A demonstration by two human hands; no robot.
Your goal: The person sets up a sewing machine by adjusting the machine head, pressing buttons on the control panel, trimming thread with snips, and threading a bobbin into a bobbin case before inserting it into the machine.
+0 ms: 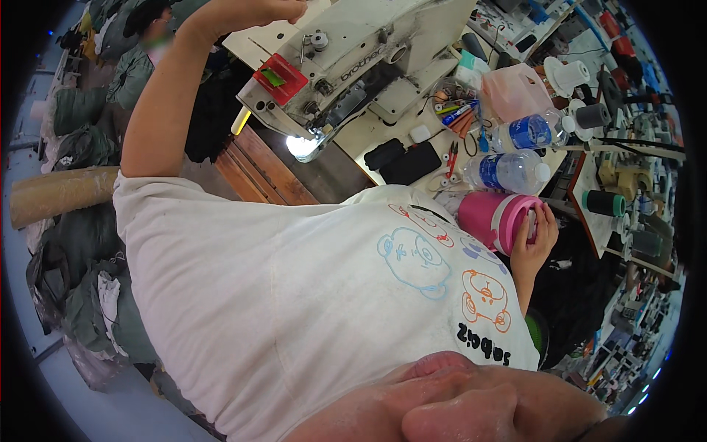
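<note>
My right hand (535, 243) is at the right, its fingers wrapped over the top end of a large pink tumbler (482, 214) with a pale band, which leans against my chest. My left arm is raised at the left. My left hand (250, 13) is at the top edge, beside a white sewing machine (346, 51). The picture's edge cuts off most of its fingers, so I cannot make out their state or whether they hold anything. On the machine head is a red plate (281, 79) with a green bit on it. A lit lamp (302, 146) shines below.
Two clear bottles with blue labels (508, 171) lie beside the tumbler. A black case (410, 163), pens and small tools lie on the machine table. Thread cones (571, 74) stand at the right. Dark bundles (81, 147) and a cardboard roll (62, 195) are at the left.
</note>
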